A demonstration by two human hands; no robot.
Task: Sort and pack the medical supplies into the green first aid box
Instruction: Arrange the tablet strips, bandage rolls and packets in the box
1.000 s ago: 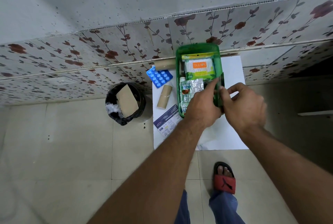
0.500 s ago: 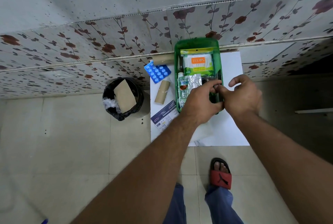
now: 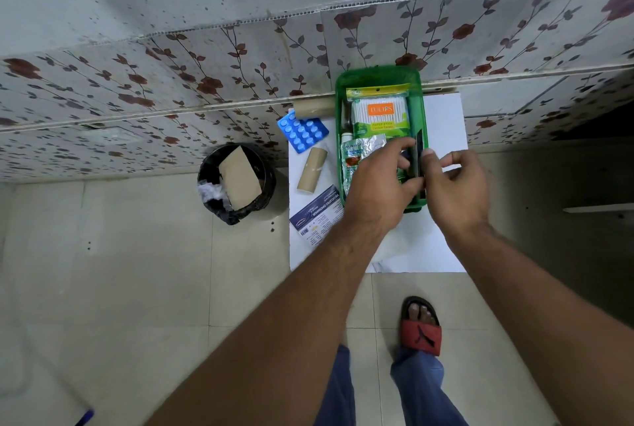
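Note:
The green first aid box [image 3: 377, 75] stands open on a white table [image 3: 446, 116] against the wall. Inside lie a pack of cotton swabs [image 3: 379, 113], a small bottle and a foil strip [image 3: 368, 146]. My left hand [image 3: 377, 185] and my right hand [image 3: 456, 185] meet over the box's near right side. Together they pinch a thin dark flat item [image 3: 419, 154] that stands on edge along the box's right wall. On the table left of the box lie a blue blister pack [image 3: 302, 130], a tan bandage roll [image 3: 311, 170] and a medicated dressing packet [image 3: 317, 216].
A black waste bin [image 3: 236, 183] with a cardboard piece in it stands on the tiled floor left of the table. Another tan roll [image 3: 314, 109] lies at the table's far edge by the wall. My sandalled foot [image 3: 421, 326] is just before the table.
Both hands have stayed over the box's right side. The dark flat item now stands upright against the right wall, with my fingers shifted along it.

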